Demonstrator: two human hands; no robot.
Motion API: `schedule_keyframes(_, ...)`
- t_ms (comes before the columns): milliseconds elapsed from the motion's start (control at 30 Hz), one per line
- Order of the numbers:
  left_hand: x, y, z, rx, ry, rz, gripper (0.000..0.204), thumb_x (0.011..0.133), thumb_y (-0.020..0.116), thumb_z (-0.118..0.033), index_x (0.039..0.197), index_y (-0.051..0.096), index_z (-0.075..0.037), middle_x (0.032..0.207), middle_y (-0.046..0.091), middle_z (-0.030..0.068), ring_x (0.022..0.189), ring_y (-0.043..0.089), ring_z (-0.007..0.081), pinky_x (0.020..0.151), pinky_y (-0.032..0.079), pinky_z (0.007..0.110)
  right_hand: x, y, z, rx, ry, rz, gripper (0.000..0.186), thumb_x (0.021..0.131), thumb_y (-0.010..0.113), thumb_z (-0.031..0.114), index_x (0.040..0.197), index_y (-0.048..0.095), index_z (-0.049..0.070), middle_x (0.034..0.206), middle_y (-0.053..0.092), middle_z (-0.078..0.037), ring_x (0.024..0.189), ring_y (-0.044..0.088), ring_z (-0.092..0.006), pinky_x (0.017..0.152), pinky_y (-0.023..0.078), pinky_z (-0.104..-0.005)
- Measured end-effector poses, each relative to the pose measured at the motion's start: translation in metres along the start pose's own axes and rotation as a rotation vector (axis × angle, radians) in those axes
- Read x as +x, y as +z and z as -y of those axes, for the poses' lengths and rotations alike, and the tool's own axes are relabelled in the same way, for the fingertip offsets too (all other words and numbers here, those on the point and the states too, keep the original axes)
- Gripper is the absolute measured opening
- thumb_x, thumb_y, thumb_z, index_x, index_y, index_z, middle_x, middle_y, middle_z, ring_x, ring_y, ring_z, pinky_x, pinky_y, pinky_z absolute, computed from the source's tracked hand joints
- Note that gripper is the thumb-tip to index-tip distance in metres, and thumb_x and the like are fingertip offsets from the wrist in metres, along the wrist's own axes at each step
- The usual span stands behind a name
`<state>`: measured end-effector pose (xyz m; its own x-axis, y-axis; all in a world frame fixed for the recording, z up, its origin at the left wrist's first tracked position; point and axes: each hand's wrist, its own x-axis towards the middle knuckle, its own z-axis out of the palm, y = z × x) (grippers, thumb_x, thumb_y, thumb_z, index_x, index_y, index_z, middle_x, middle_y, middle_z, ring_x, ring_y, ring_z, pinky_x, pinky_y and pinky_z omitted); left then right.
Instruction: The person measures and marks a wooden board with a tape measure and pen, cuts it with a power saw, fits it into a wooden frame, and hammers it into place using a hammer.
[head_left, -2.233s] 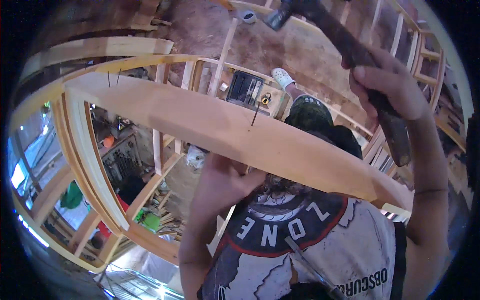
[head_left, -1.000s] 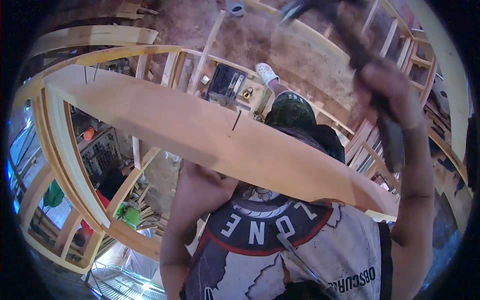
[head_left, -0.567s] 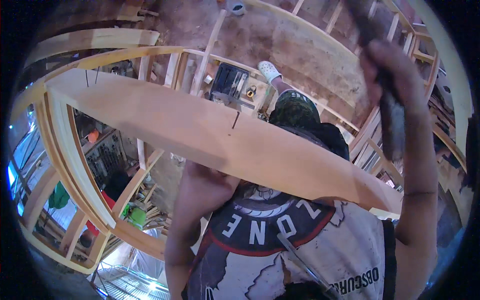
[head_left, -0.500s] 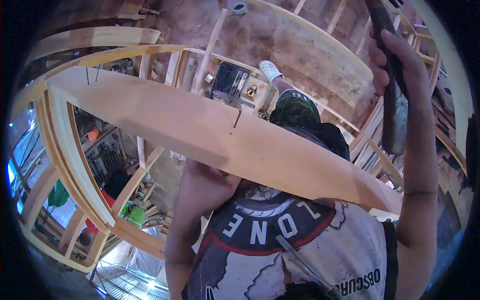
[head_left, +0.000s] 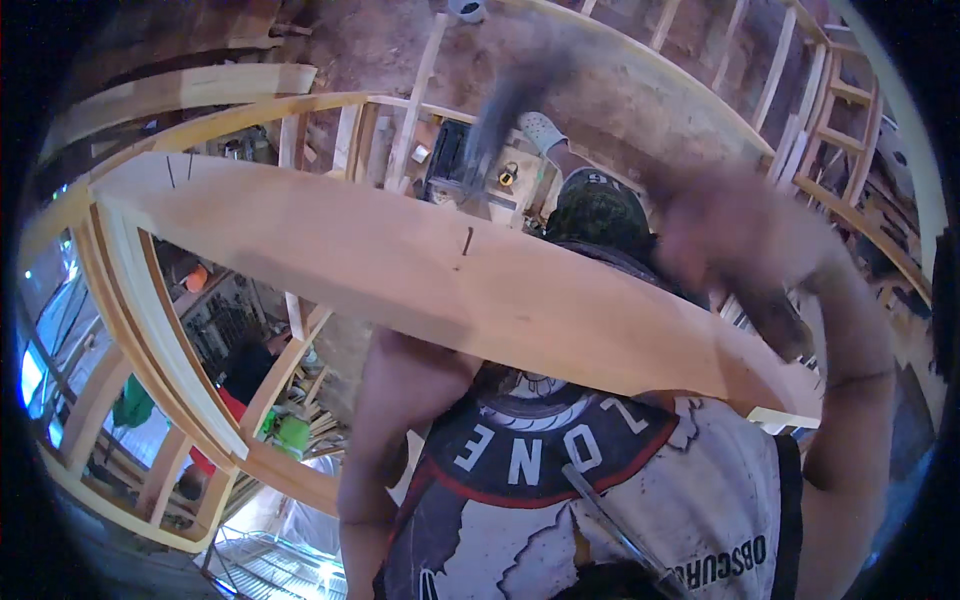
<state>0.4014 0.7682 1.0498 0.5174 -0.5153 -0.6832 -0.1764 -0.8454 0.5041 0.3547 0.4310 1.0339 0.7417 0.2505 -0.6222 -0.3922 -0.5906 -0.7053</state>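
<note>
A long pale wooden board (head_left: 560,310) slants across my front, over the wooden frame (head_left: 170,330). A bent-looking nail (head_left: 468,241) stands partly out of its middle, and two thin nails (head_left: 181,170) stick up near its far left end. My right hand (head_left: 735,235), smeared by motion, is closed round a dark hammer (head_left: 492,125) above the board's right half; the hammer's blurred far part reaches past the middle nail. Beneath the board's lower edge is my left hand (head_left: 425,360), touching it, with its fingers hidden behind the wood.
Curved timber framing (head_left: 850,140) rises on the right. On the ground beyond the board lie a black case (head_left: 447,150) and a yellow-and-black tape measure (head_left: 508,176). Another person in red (head_left: 230,400) is low at the left, behind the frame. Scrap wood (head_left: 325,410) lies nearby.
My right hand has swung the hammer down and leftward from the upper right toward the board. The left hand stays under the board, which has shifted only slightly in view.
</note>
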Motion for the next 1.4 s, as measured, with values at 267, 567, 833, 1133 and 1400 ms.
schedule_keyframes(267,-0.01,0.004,0.002,-0.063,-0.022,-0.086,0.037,0.084,0.062,-0.023,0.118,0.064,-0.008,0.117,0.066,0.0148,0.115,0.06,0.0332,0.102,0.044,0.043,0.024,-0.035,-0.007,1.044,-0.196,-0.357,0.03,0.097,0.056,0.033,0.105,0.056,0.005,0.076,0.061,-0.002,0.05,0.055,-0.0074,0.04,0.045,-0.0195)
schedule_keyframes(567,-0.01,0.012,0.017,-0.181,0.009,-0.16,0.04,0.083,0.069,-0.026,0.118,0.064,-0.007,0.117,0.066,0.0157,0.114,0.061,0.0331,0.099,0.046,0.043,0.015,-0.007,0.012,0.645,0.048,0.065,0.037,0.093,0.061,0.03,0.114,0.055,0.0,0.076,0.063,-0.003,0.055,0.058,-0.0118,0.048,0.049,-0.0228)
schedule_keyframes(833,-0.007,0.007,0.026,-0.306,-0.012,-0.078,0.042,0.077,0.077,-0.018,0.115,0.065,-0.005,0.109,0.069,0.0146,0.103,0.066,0.0307,0.091,0.052,0.04,0.016,0.003,0.016,0.81,-0.048,-0.004,0.042,0.095,0.058,0.032,0.122,0.055,0.0,0.076,0.062,-0.004,0.062,0.061,-0.0136,0.06,0.05,-0.0257)
schedule_keyframes(1133,-0.002,0.008,0.017,-0.396,-0.076,-0.118,0.041,0.076,0.079,-0.014,0.113,0.066,-0.003,0.108,0.07,0.014,0.102,0.067,0.0263,0.089,0.053,0.038,0.027,-0.024,0.011,1.339,-0.211,-0.267,0.044,0.09,0.065,0.023,0.121,0.053,-0.005,0.081,0.064,-0.008,0.054,0.059,-0.0151,0.053,0.049,-0.0271)
schedule_keyframes(1400,-0.009,0.004,0.012,-0.413,-0.121,-0.103,0.042,0.076,0.08,-0.016,0.114,0.066,-0.005,0.111,0.07,0.0134,0.105,0.067,0.0275,0.092,0.051,0.039,0.013,0.002,0.023,0.82,-0.121,-0.062,0.031,0.095,0.058,0.029,0.105,0.056,0.0,0.077,0.062,-0.007,0.05,0.056,-0.0136,0.047,0.046,-0.0251)
